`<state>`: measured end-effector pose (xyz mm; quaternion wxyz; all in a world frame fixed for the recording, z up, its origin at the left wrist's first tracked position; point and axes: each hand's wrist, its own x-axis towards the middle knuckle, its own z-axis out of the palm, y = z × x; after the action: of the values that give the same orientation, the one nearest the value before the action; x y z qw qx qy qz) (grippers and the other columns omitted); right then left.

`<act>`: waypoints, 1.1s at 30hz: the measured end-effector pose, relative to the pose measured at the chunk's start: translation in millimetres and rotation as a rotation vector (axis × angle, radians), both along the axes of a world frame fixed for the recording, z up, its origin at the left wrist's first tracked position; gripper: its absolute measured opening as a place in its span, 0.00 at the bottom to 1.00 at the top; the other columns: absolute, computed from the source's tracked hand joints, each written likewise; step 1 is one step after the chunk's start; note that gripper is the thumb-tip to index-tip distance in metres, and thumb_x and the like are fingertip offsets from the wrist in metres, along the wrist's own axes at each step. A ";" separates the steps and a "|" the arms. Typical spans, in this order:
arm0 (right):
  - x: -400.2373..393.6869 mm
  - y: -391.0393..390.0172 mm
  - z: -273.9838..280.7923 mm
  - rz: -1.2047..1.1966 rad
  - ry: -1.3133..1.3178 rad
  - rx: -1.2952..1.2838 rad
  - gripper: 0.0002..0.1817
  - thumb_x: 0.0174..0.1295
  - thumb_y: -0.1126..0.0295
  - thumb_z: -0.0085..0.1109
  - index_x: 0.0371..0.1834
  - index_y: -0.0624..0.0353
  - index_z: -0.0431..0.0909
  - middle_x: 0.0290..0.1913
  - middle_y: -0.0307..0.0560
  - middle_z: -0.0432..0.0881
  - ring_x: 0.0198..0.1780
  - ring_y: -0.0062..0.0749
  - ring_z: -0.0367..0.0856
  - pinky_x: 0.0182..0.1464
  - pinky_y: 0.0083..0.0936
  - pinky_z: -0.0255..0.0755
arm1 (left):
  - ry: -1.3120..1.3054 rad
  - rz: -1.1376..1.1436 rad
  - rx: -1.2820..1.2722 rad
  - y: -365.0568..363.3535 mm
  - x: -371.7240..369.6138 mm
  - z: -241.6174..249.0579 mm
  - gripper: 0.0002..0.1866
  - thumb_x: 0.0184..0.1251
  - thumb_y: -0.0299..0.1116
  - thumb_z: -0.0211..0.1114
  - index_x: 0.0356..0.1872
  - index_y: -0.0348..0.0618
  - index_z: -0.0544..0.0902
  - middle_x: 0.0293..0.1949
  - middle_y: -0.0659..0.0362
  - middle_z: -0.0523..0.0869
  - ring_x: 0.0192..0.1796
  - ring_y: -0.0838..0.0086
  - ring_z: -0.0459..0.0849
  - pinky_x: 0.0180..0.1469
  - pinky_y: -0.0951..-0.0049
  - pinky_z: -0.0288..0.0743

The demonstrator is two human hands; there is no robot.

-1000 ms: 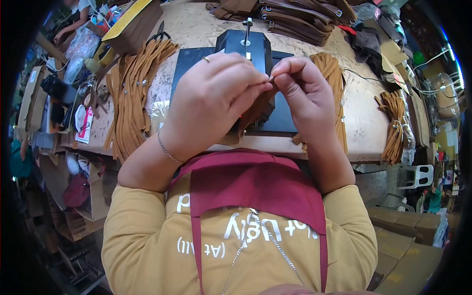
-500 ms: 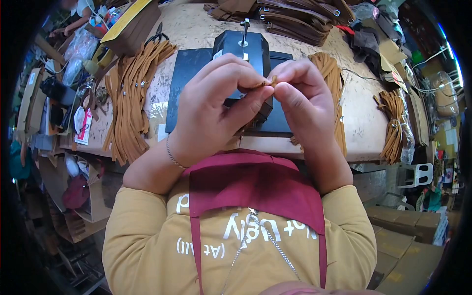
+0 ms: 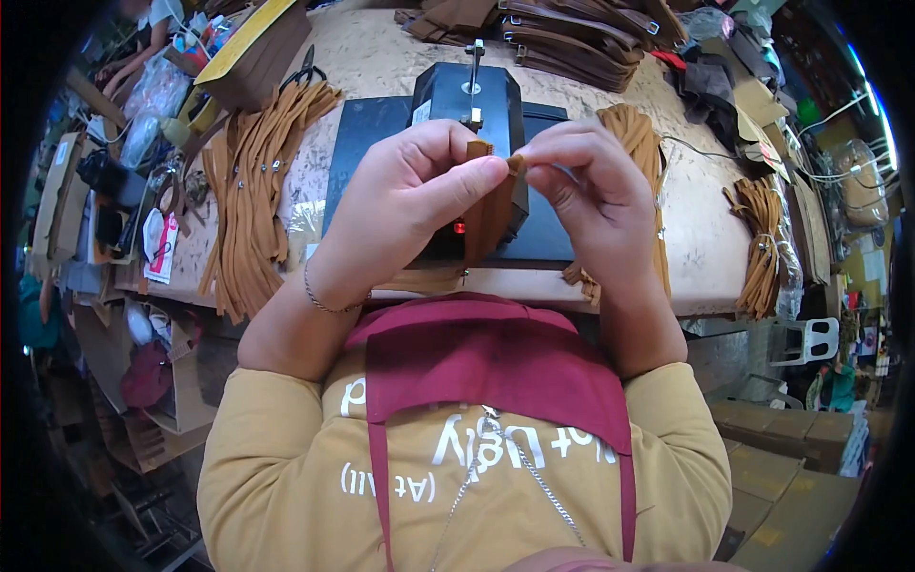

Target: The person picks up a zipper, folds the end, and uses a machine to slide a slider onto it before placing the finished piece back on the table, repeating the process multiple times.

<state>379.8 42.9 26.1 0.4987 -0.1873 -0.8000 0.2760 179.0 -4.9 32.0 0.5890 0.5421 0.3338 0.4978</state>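
A brown leather strap (image 3: 490, 214) hangs between my hands, in front of a black machine (image 3: 467, 91) with a metal arm and a lit red lamp. My left hand (image 3: 419, 186) pinches the strap near its upper end between thumb and fingers. On the other side, my right hand (image 3: 596, 186) has thumb and fingertips closed on the strap's folded or looped part (image 3: 518, 164). The exact shape there is too small to tell.
Tan strap bundles lie at the left (image 3: 253, 181), behind my right hand (image 3: 637, 133) and at the far right (image 3: 762, 243). Scissors (image 3: 307, 69) lie at the back left. Dark brown leather pieces (image 3: 572, 43) are stacked at the back. Another person's arm (image 3: 143, 57) shows at the upper left.
My left hand has turned and lowered slightly, and its thumb now lies along the strap. My fingertips have moved a little apart, and the hanging strap shows more fully.
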 end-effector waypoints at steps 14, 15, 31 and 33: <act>-1.8 5.1 -3.5 -0.265 -0.133 0.465 0.13 0.46 0.79 0.68 0.37 0.57 0.84 0.37 0.42 0.80 0.39 0.34 0.79 0.41 0.27 0.73 | -0.085 -0.073 -0.086 9.8 -3.8 -5.2 0.05 0.69 0.28 0.65 0.39 0.38 0.79 0.37 0.64 0.82 0.39 0.84 0.79 0.42 0.82 0.73; -2.8 3.4 -4.1 -0.207 -0.060 0.249 0.11 0.48 0.80 0.67 0.36 0.59 0.83 0.37 0.43 0.80 0.39 0.33 0.80 0.41 0.26 0.73 | -0.084 -0.073 -0.087 7.9 -2.8 -4.5 0.05 0.69 0.28 0.65 0.39 0.38 0.79 0.37 0.64 0.82 0.39 0.84 0.79 0.42 0.82 0.73; -1.1 2.2 0.5 0.063 -0.073 -0.204 0.04 0.57 0.76 0.65 0.33 0.63 0.81 0.35 0.45 0.81 0.38 0.30 0.79 0.42 0.24 0.72 | 0.155 0.123 0.378 9.9 -2.1 -8.1 0.09 0.61 0.15 0.66 0.42 0.35 0.83 0.43 0.56 0.82 0.49 0.77 0.81 0.50 0.80 0.75; -4.5 3.3 -1.7 0.035 -0.066 -0.225 0.04 0.58 0.75 0.65 0.33 0.64 0.81 0.34 0.44 0.81 0.37 0.30 0.79 0.42 0.24 0.72 | 0.162 0.171 0.453 12.4 -2.1 -11.8 0.10 0.60 0.15 0.66 0.42 0.35 0.83 0.43 0.56 0.82 0.48 0.76 0.82 0.49 0.80 0.76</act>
<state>375.3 46.2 24.4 0.4431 -0.2371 -0.7830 0.3665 176.9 7.5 20.1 0.3796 0.6681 0.3047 0.5628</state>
